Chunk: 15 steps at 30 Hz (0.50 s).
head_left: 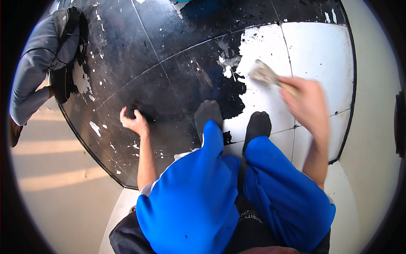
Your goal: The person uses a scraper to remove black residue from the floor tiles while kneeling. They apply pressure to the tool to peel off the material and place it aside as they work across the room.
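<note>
My right hand [305,101] is closed round the handle of a paintbrush [265,73] with pale, stained bristles. It holds the brush over white floor tiles [317,46], and the hand is slightly blurred. My left hand [136,123] hovers low over the black-coated tiles [169,97], its fingers bent and apart, with nothing visible between them. A dark shadow lies beside those fingers. Between the hands, the ragged edge of the black coating meets the white surface.
My dark-socked feet [259,123] stand near that edge. Another person in grey clothing [38,55] is at the far left, with a black bag or cloth. White flakes [95,128] dot the black tiles. Pale walls [372,127] curve round the floor. A teal object [198,7] shows at the top.
</note>
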Motion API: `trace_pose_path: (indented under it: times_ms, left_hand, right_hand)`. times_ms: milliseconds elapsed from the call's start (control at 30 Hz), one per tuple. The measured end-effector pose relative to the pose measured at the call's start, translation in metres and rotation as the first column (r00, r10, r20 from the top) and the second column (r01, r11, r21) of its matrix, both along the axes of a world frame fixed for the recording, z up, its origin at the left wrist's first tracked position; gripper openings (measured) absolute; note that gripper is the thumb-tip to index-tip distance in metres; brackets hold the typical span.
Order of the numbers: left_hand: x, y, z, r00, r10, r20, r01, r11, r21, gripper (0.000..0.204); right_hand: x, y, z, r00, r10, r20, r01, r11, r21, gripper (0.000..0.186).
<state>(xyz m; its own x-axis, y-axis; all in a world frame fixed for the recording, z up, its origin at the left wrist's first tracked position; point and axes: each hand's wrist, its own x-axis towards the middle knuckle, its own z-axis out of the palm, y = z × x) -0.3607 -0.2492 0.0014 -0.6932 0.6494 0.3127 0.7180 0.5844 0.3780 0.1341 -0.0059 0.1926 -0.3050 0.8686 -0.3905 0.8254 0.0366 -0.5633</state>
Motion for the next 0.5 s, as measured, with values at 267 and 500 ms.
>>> trace_pose_path:
  times_ms: [267,500]
  left_hand:
    - [0.008,-0.046,-0.021,0.967,0.103,-0.234,-0.149,0.971,-0.187,0.036]
    - [0.009,-0.039,-0.021,0.972,0.116,-0.203,-0.155,0.969,-0.192,0.035]
  right_hand:
    - [-0.015,-0.004,0.029,1.0,0.001,-0.005,0.0,0.997,0.081,0.026]
    - [-0.038,-0.002,-0.014,0.985,0.032,0.167,-0.038,0.999,0.035,0.023]
